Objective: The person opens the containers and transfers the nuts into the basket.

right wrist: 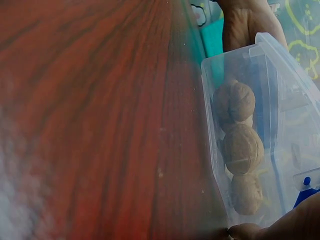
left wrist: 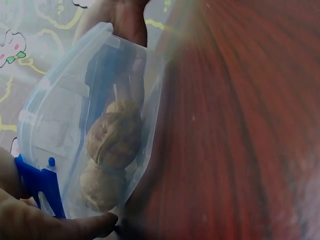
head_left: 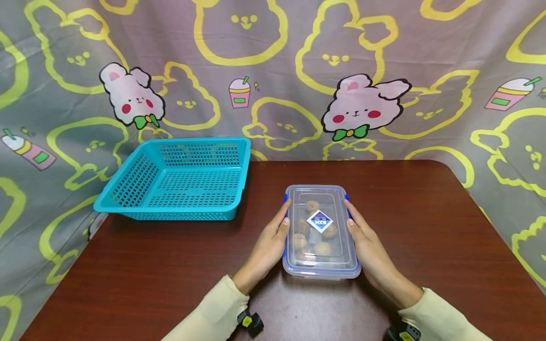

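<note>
A clear plastic food container [head_left: 315, 258] with a lid and blue side clips is held between both hands over the middle of the table. Several walnuts [left wrist: 114, 140] lie inside, and a diamond-shaped label [head_left: 320, 221] is on the lid. My left hand [head_left: 270, 239] grips the left long side, thumb up by the lid's edge. On the opposite side my right hand [head_left: 371, 244] grips the container in the same way. In the right wrist view the walnuts [right wrist: 242, 149] show through the clear wall, and fingertips reach under the container's bottom edge.
A turquoise perforated basket [head_left: 172, 210] stands at the back left of the brown wooden table [head_left: 170, 270]. Behind the table hangs a curtain [head_left: 281, 85] printed with cartoon rabbits and bears. Dark wrist cameras [head_left: 251, 323] are strapped over the cream sleeves.
</note>
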